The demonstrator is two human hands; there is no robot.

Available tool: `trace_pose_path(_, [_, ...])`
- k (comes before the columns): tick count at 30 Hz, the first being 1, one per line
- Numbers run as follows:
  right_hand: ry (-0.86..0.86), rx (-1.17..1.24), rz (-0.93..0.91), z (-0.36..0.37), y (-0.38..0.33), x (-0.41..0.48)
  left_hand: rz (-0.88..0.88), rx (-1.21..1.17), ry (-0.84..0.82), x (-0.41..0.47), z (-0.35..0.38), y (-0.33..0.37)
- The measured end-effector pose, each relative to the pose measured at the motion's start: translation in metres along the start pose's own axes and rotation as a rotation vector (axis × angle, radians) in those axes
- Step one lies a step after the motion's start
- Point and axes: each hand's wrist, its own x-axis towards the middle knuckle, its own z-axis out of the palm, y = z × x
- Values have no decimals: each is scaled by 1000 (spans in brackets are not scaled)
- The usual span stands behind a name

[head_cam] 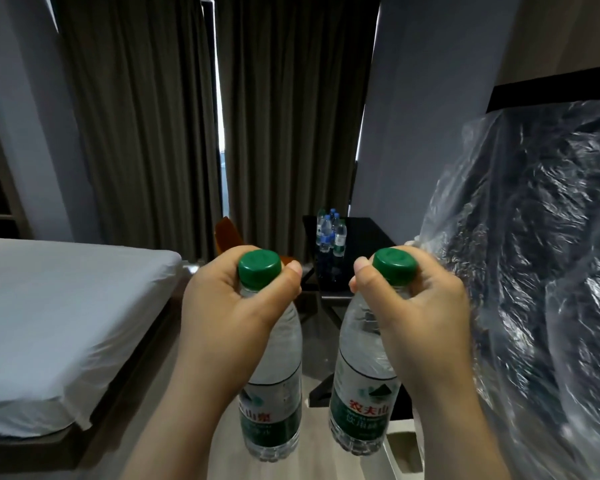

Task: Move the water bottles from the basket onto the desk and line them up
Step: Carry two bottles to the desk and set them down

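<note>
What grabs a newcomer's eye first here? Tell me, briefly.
Front and centre, the left grip and right grip clutch the necks of the left bottle and right bottle, both green-capped. Beyond them, a cluster of bottles stands on the dark desk; crinkled plastic wrap fills the right.

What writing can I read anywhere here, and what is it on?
"农夫山", in red, on the label of the right bottle, gripped by the right hand.
"饮用", in white, just below it; the rest of that line is blurred.
"山泉", in red, on the label of the left bottle, gripped by the left hand; the white line below is blurred.
The desk bottles on the desk: labels too small to read.
</note>
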Motion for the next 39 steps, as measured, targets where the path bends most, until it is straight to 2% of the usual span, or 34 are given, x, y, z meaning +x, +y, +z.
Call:
trace_pose_path(13, [105, -85, 33, 77, 130, 151, 23, -44, -79, 181, 71, -121])
trace_pose_path(23, [127, -159, 130, 111, 229, 229, -26, 13, -116, 274, 127, -211])
trace_pose_path(39, [120, -101, 126, 139, 397, 406, 21, 37, -63, 440, 261, -314])
